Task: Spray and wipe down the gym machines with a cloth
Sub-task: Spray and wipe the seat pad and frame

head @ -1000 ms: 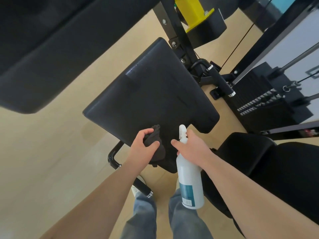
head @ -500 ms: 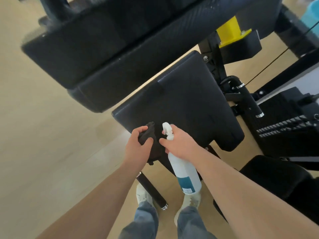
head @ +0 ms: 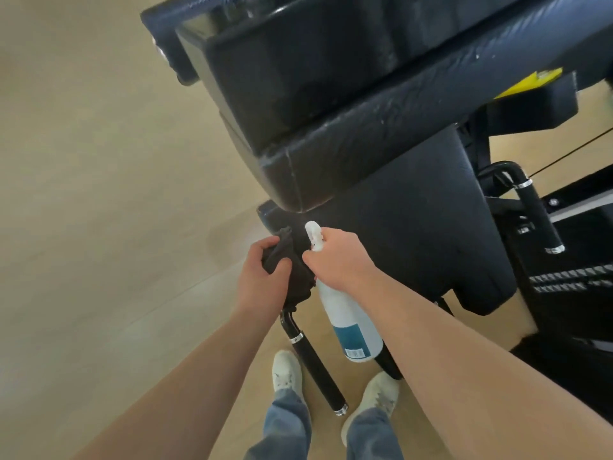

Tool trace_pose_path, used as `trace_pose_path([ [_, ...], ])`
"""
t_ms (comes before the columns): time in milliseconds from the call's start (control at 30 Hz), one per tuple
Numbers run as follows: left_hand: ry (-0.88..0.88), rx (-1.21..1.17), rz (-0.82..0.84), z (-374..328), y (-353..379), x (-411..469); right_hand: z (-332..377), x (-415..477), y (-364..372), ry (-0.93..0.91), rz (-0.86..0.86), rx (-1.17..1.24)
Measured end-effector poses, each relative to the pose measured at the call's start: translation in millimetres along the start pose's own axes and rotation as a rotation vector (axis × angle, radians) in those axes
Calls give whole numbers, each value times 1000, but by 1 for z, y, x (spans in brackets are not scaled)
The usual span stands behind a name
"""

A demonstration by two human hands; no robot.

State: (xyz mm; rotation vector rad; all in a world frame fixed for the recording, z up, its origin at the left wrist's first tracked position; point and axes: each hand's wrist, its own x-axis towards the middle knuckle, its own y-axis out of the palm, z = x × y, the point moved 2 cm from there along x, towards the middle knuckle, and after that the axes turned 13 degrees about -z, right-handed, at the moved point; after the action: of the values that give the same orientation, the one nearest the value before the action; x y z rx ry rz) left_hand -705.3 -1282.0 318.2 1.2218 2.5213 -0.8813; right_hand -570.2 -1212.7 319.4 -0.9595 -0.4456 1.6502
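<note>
Closest to me, at six o'clock in the view, stood two pale shoes under jeans legs, with a black grip bar of the machine slanting down between them.

Just above, near centre, both hands were occupied. The left hand had fingers and thumb curled round a bunched dark cloth, held at the near corner of the seat pad. Whether cloth met pad I could not tell. At its three o'clock, almost touching, the right hand was clenched about the neck of the white spray bottle, body hanging towards six, nozzle aimed towards twelve. The trigger finger was hidden.

I judged the cloth limp and light, best wadded in the palm so no tail drags. The bottle looked like light plastic, likely slick if wet, and best taken at the neck under the trigger head.

Beyond, at twelve to one o'clock, the upper pad overhung the seat, flecked with pale specks, perhaps droplets. Its vinyl looked firm yet yielding, suited to flat pressure.

Farthest, at three o'clock, sat a second grip and the weight stack.
</note>
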Motion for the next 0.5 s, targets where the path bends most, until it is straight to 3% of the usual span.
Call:
trace_pose_path([
  [500, 44, 55, 61, -16, 60, -25, -68, 34, -52, 86, -110, 10],
])
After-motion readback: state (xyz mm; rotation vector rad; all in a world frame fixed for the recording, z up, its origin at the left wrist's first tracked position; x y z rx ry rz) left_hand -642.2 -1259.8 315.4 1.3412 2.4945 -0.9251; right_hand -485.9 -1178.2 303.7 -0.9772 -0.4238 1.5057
